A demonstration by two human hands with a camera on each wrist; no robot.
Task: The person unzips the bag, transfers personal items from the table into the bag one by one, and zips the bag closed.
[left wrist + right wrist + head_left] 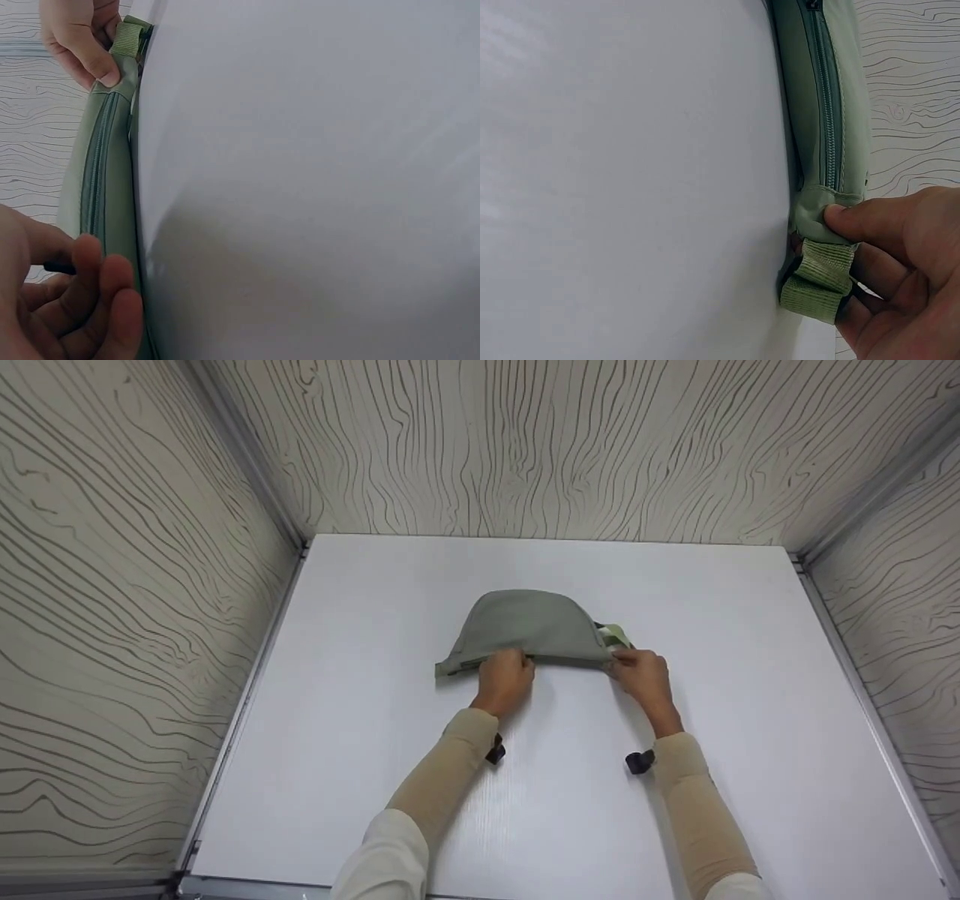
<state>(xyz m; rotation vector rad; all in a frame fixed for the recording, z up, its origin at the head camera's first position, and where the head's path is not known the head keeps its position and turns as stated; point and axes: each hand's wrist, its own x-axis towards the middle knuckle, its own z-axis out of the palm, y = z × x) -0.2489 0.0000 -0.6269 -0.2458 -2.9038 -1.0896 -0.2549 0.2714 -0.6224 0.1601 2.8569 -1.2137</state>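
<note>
A sage-green waist bag (529,622) lies on the white table, its curved side away from me and its zipped edge facing me. My left hand (506,679) is at the middle of that edge and pinches a dark zipper pull (60,267). Between this hand and the bag's right end the zipper (97,165) shows as a straight line of teeth. At the right end, my right hand (643,673) grips the corner between thumb and fingers, thumb on top. Beside those fingers a ribbed green webbing strap (821,277) is folded over. The zipper's left part is mostly hidden by my left hand.
Under the bag is a white tabletop (360,750). Wood-grain patterned panels (487,450) stand behind it and on both sides, with grey metal rails (247,457) at the corners. A short strap end (444,669) sticks out at the bag's left.
</note>
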